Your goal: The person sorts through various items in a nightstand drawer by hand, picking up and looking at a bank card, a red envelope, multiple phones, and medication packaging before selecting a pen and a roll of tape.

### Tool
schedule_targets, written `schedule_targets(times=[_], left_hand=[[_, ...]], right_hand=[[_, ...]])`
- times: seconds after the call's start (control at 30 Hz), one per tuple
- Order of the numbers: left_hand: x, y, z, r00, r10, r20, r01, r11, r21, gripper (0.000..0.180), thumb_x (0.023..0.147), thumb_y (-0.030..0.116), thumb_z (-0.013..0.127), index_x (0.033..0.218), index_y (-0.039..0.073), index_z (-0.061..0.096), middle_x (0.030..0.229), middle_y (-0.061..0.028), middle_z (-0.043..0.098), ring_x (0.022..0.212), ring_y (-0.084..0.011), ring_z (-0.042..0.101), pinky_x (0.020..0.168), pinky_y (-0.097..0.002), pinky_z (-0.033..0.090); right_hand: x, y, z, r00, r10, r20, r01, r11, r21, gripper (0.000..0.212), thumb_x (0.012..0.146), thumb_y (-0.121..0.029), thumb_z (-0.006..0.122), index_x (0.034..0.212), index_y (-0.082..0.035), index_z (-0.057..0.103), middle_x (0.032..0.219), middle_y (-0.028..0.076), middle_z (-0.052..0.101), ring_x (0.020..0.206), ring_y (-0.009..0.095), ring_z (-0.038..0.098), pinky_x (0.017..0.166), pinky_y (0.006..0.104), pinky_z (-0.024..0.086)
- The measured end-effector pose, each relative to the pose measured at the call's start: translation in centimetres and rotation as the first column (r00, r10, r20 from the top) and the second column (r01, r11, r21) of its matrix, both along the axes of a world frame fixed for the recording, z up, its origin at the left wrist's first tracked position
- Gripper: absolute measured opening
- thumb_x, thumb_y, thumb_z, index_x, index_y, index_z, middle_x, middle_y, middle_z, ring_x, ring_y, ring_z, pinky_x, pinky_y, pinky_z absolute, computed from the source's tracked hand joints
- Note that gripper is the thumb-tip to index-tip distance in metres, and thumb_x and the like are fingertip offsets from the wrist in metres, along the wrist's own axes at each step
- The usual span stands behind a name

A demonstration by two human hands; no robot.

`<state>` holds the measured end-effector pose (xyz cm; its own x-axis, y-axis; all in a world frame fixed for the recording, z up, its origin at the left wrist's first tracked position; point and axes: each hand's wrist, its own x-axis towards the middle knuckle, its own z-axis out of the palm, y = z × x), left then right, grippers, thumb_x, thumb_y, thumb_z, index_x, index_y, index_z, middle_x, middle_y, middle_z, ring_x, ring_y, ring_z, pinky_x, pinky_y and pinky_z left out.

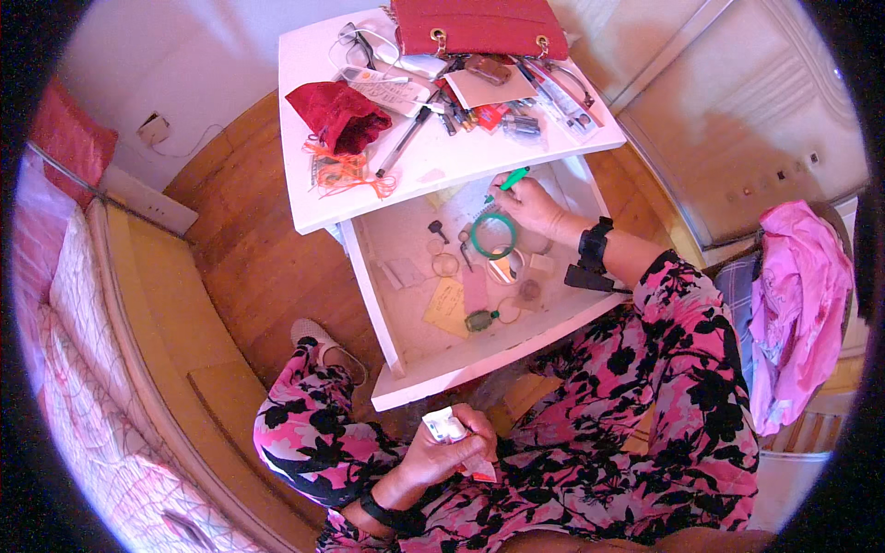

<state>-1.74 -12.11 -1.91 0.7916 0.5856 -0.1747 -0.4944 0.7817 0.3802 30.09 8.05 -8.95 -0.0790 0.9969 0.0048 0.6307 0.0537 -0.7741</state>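
My right hand [533,206] reaches into the open white drawer [380,313], its fingers closed on a slim green marker [513,179]. Just below that hand a green ring [493,236], like a roll of tape, lies on the drawer bottom. Around it are a yellow paper [447,308], a pink slip [474,288], a dark key-like piece [439,230] and a small dark green item [479,320]. In front of the drawer, over my lap, my left hand [456,449] is closed around a crumpled white-and-red packet [445,426]; its lower part is mostly hidden.
On the white cabinet top [442,171] lie a red bag [479,29], a dark red pouch [341,115], orange cords [355,173], glasses [358,46] and several pens. A bed [101,369] flanks the left; pink clothing [797,313] hangs at right.
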Motion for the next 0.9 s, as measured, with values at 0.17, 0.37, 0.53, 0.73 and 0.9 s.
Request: schedule_targets(times=[0.17, 0.37, 0.53, 0.73, 0.9], left_hand=[[-0.1, 0.0, 0.1, 1.0, 0.012, 0.021, -0.012, 1.0, -0.011, 0.013, 0.082, 0.01, 0.061, 0.088, 0.002, 0.052, 0.077, -0.0088, 0.055, 0.068, -0.0168, 0.055, 0.059, -0.0287, 0.046], [-0.3, 0.1, 0.2, 0.999, 0.026, 0.04, -0.026, 1.0, -0.014, 0.014, 0.082, 0.011, 0.062, 0.086, 0.002, 0.052, 0.076, -0.008, 0.055, 0.068, -0.0161, 0.055, 0.059, -0.0283, 0.046], [-0.4, 0.1, 0.0, 0.999, 0.031, 0.02, -0.031, 1.0, 0.004, 0.014, 0.082, 0.011, 0.062, 0.085, 0.002, 0.052, 0.074, -0.0076, 0.056, 0.067, -0.0156, 0.056, 0.06, -0.028, 0.046], [-0.3, 0.1, -0.1, 1.0, 0.009, -0.005, -0.009, 1.0, 0.023, 0.014, 0.082, 0.011, 0.062, 0.086, 0.002, 0.052, 0.074, -0.0078, 0.056, 0.068, -0.0152, 0.056, 0.061, -0.0278, 0.047], [-0.3, 0.1, 0.1, 1.0, 0.025, 0.001, -0.025, 1.0, -0.005, 0.014, 0.082, 0.011, 0.062, 0.086, 0.002, 0.052, 0.074, -0.0077, 0.056, 0.068, -0.0154, 0.056, 0.06, -0.0281, 0.047]], right_hand=[[0.7, 0.0, -0.9, 0.995, -0.049, 0.088, 0.036, 0.989, 0.145, 0.019, 0.086, -0.018, 0.053, 0.088, 0.001, 0.054, 0.075, 0.015, 0.059, 0.068, 0.024, 0.059, 0.062, 0.0337, 0.046], [-0.2, -0.1, 0.7, 0.997, -0.011, -0.073, 0.005, 0.997, -0.083, 0.013, 0.087, -0.013, 0.052, 0.087, 0.0, 0.054, 0.073, 0.011, 0.058, 0.068, 0.019, 0.059, 0.062, 0.0301, 0.047], [-0.4, 0.0, 0.3, 0.987, -0.027, -0.155, 0.007, 0.992, -0.129, 0.013, 0.087, -0.013, 0.052, 0.086, 0.0, 0.053, 0.072, 0.011, 0.057, 0.068, 0.019, 0.059, 0.062, 0.0309, 0.047], [-0.4, 0.0, 0.0, 0.991, 0.065, 0.12, -0.074, 0.995, 0.072, 0.013, 0.086, -0.014, 0.052, 0.087, -0.001, 0.052, 0.074, 0.014, 0.057, 0.067, 0.024, 0.059, 0.062, 0.0342, 0.046], [-0.4, -0.4, 0.5, 1.0, -0.007, 0.0, 0.006, 0.998, 0.07, 0.012, 0.085, -0.013, 0.052, 0.087, -0.001, 0.051, 0.075, 0.015, 0.057, 0.07, 0.028, 0.058, 0.063, 0.0363, 0.045]])
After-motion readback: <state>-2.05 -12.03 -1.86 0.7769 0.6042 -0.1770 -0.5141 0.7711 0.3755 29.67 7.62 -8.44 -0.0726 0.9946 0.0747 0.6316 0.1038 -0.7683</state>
